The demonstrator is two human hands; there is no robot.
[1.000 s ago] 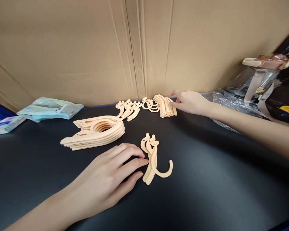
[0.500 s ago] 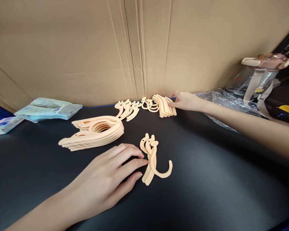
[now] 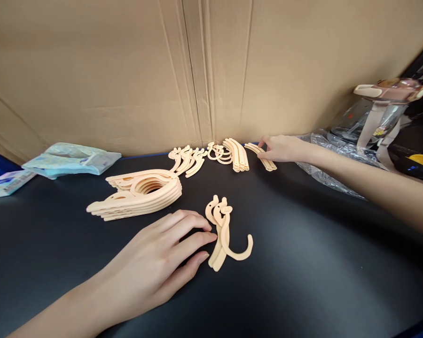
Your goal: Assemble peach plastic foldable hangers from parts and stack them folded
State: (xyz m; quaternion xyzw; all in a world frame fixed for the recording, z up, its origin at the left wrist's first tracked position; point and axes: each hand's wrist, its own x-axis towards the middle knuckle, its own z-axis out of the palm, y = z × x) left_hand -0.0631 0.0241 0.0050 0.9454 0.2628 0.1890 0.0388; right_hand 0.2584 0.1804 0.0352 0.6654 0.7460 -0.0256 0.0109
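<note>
Left hand (image 3: pixel 162 258): laid flat, palm down, on the black table (image 3: pixel 320 263), fingers loosely spread and nothing gripped; fingertips rested just beside a small cluster of peach hook pieces (image 3: pixel 225 234) at the table's middle. Right hand (image 3: pixel 282 148): stretched to the far edge, thumb and fingers closed upon a few curved strips (image 3: pixel 266 162), which lie just apart from a larger stack of strips (image 3: pixel 237 157). Further left: small rings (image 3: pixel 218 152), a row of hooks (image 3: pixel 188 159), and a pile of hanger bodies (image 3: pixel 141 192). Backed by a cardboard wall (image 3: pixel 127 70). Blue packets (image 3: pixel 74 159) are noted far left; a plastic bag (image 3: pixel 331 157) and clear jug (image 3: pixel 377 117) far right.
</note>
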